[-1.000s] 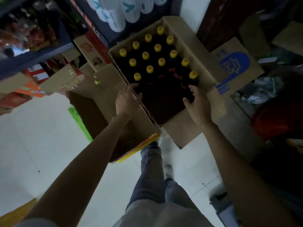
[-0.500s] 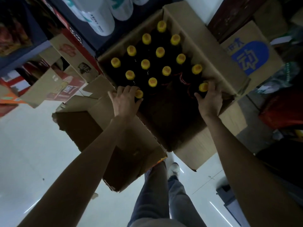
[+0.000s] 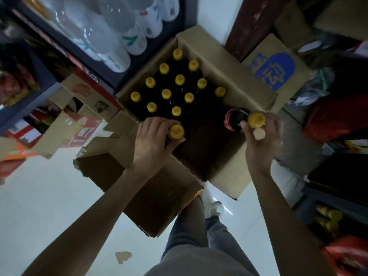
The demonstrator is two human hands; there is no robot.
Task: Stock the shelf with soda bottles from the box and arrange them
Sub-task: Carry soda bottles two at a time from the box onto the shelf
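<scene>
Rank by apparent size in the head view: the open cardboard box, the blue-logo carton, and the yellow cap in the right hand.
1. Open cardboard box
2. Blue-logo carton
3. Yellow cap, though nearer the camera

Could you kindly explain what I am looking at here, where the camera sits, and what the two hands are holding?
There is no machine here: a person wears one wide-angle camera on the head, and it looks forward and down, so you see their own arms, legs and shoes from above.

On the floor stands an open cardboard box holding dark soda bottles with yellow caps, such as this one. The near part of the box holds no bottles.

The left hand grips the neck of a bottle at the near left edge of the rows. The right hand grips another bottle just under its cap; it leans to the right, and its red label shows.

Up and to the left is a dark shelf with clear plastic bottles on it. Other boxes and packets lie around, too blurred to name.
</scene>
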